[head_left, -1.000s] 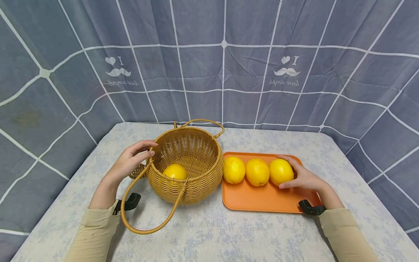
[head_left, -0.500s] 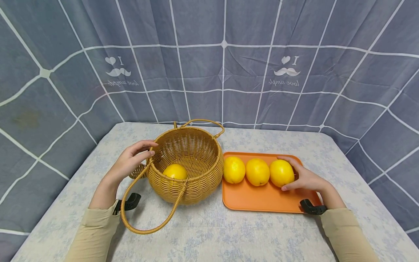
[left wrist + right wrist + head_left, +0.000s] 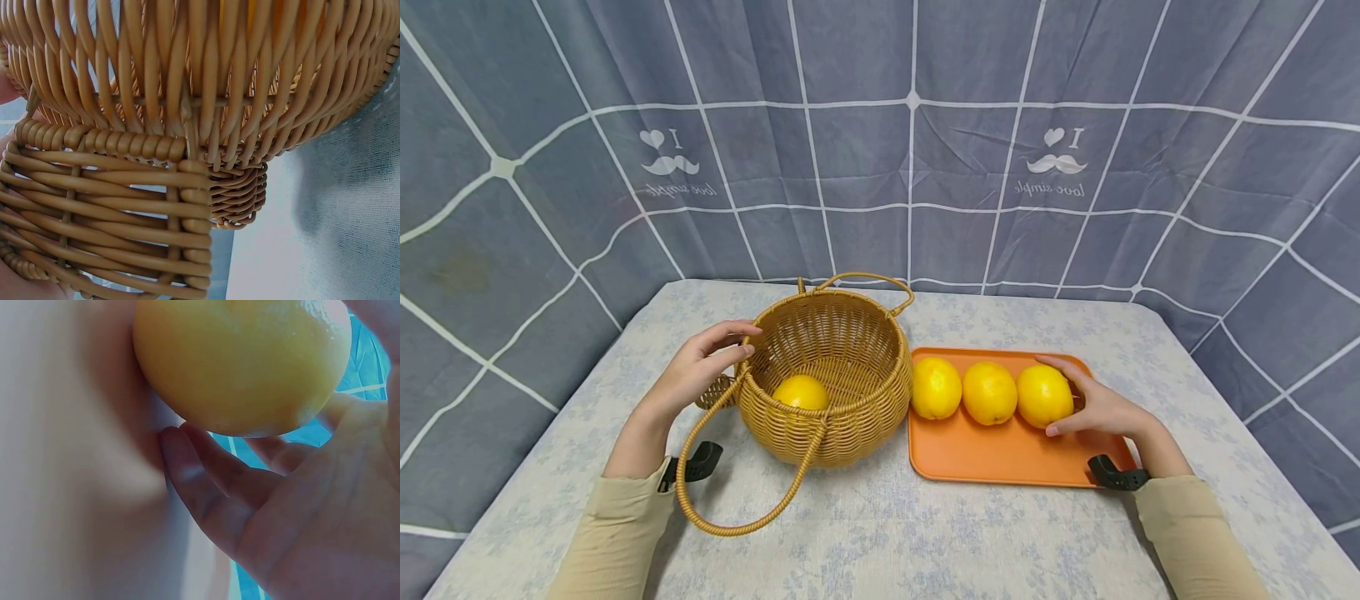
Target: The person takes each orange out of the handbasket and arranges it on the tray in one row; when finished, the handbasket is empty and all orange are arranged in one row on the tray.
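On the left stands a round brown wicker basket (image 3: 857,437) with one yellow-orange orange (image 3: 801,392) inside. My left hand (image 3: 688,375) holds its left rim, with thumb and fingers over the edge. In the left wrist view the woven wall (image 3: 250,81) fills most of the picture and hides most of that hand. An orange tray (image 3: 1000,458) lies right of the basket, bearing three oranges in a row. Around the rightmost orange (image 3: 1045,397) curve the thumb and fingers of my right hand (image 3: 1105,408). The right wrist view shows this orange (image 3: 244,369) above curled fingers (image 3: 206,487).
Two other oranges, the left one (image 3: 936,388) and the middle one (image 3: 990,393), sit close together on the tray. One basket handle (image 3: 737,531) hangs down in front; another handle (image 3: 868,276) rises behind. A grey-blue checked curtain (image 3: 865,158) surrounds the cloth-covered table (image 3: 925,542).
My right hand and the rightmost orange have shifted very slightly to the right since the earliest frame. The left hand and basket stay where they were.
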{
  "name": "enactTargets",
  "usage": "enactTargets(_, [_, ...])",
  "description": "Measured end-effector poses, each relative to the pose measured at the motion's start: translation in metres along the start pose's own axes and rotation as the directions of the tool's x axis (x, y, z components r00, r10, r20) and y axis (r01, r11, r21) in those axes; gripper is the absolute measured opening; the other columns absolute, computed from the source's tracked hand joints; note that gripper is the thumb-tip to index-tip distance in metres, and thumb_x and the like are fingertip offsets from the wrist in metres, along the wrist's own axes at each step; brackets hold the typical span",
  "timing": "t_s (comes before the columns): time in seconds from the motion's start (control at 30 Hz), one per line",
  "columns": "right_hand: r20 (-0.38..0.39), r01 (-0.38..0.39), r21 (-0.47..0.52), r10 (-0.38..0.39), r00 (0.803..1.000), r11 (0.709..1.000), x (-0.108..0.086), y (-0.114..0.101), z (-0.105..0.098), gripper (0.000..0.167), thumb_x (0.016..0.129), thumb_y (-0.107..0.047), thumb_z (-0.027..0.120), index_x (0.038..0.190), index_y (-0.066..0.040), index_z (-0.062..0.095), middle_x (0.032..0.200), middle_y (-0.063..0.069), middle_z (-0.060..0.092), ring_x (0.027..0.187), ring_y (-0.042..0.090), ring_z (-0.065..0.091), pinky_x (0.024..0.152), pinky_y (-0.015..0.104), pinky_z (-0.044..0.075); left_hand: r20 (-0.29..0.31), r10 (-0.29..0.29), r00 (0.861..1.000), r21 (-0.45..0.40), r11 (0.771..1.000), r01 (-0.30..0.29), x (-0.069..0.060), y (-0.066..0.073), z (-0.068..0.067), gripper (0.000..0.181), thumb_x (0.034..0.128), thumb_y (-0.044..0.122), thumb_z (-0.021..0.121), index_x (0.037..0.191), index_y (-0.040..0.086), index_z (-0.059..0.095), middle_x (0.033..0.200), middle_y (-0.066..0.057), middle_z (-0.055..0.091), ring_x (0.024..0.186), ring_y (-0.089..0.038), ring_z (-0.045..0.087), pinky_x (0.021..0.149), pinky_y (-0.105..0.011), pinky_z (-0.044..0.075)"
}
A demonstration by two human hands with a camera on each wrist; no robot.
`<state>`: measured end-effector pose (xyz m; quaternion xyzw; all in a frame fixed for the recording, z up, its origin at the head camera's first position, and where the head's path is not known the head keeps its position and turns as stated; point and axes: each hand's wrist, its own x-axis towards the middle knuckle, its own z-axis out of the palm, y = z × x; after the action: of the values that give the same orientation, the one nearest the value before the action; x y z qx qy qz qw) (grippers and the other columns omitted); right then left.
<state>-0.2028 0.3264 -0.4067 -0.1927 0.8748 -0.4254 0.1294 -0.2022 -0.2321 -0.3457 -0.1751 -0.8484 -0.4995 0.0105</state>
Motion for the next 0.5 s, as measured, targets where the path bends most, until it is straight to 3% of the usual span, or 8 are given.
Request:
enactTargets(0.17, [0.0,0.019,0.002,-0.019,1.0,1.0,0.0001,0.0022,-0.0005,0.096,0.074,-0.016,0.08,0.149,-0.017,0.021,0.144,0.016,0.025,0.118,0.035,0.039,0.094,0.057,0.034,0.003,0.005,1.0,-0.016,1.0,-0.005,-0.0002,-0.0005,0.0001,0.034,0.0979,0.021,0.051,0.127,0.005,0.054,0.138,-0.01,0.044,0.119,-0.021,0.042,0.085,-0.042,0.041])
enactTargets(0.5, [-0.01,0.044,0.015,-0.044,0.999,0.999,-0.0004,0.0049,-0.004,0.087,0.078,-0.014,0.076,0.148,-0.013,0.024,0.142,0.018,0.028,0.12,0.04,0.038,0.093,0.06,0.034,0.004,-0.008,1.0,-0.012,1.0,0.008,-0.0013,0.0001,0.0001,0.034,0.0981,0.023,0.05,0.128,0.007,0.054,0.14,-0.009,0.043,0.113,-0.019,0.045,0.079,-0.04,0.043])
